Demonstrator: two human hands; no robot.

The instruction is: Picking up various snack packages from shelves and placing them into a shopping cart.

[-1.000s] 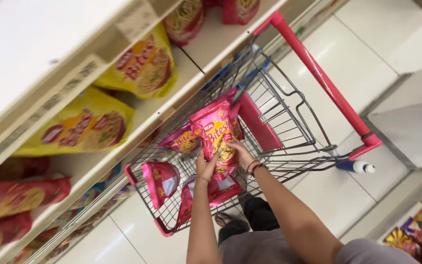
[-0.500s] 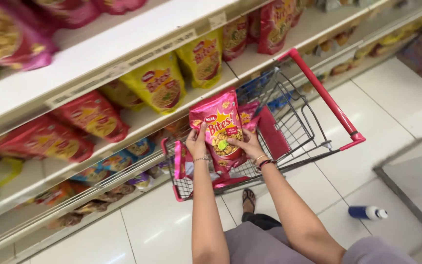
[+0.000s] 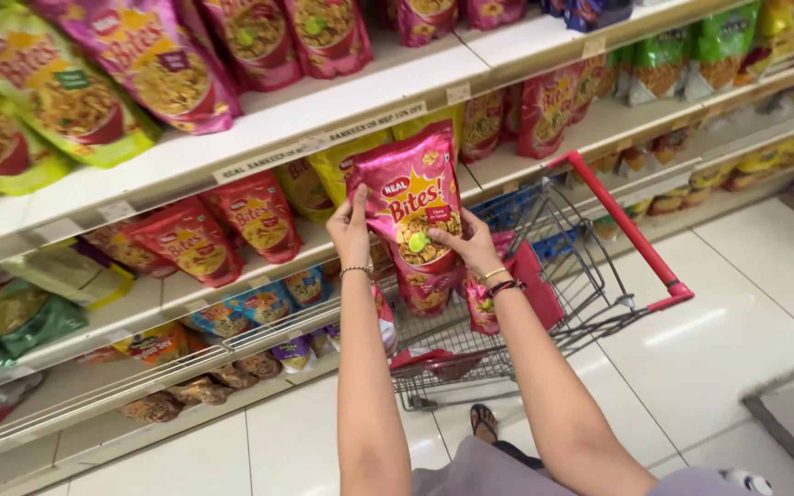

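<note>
Hands: left hand (image 3: 351, 230) + right hand (image 3: 470, 246) | one pink snack bag (image 3: 411, 197) | one cart (image 3: 590, 266)

White shelves (image 3: 323, 119) fill the frame from nine to two o'clock, stacked in tiers. At eleven o'clock, on the top tier, lie large magenta snack bags (image 3: 153, 55) beside yellow-green bags (image 3: 43, 92). Below, at nine o'clock, red pouches (image 3: 190, 239) lean upright on the middle tier, with small blue packets (image 3: 259, 298) and brown packets (image 3: 186, 390) lower down. At one o'clock stand green bags (image 3: 691, 46). A wire shopping cart (image 3: 553, 303) with a red handle (image 3: 631, 230) sits at centre, on a pale tiled floor (image 3: 737, 321) stretching toward four o'clock.
</note>
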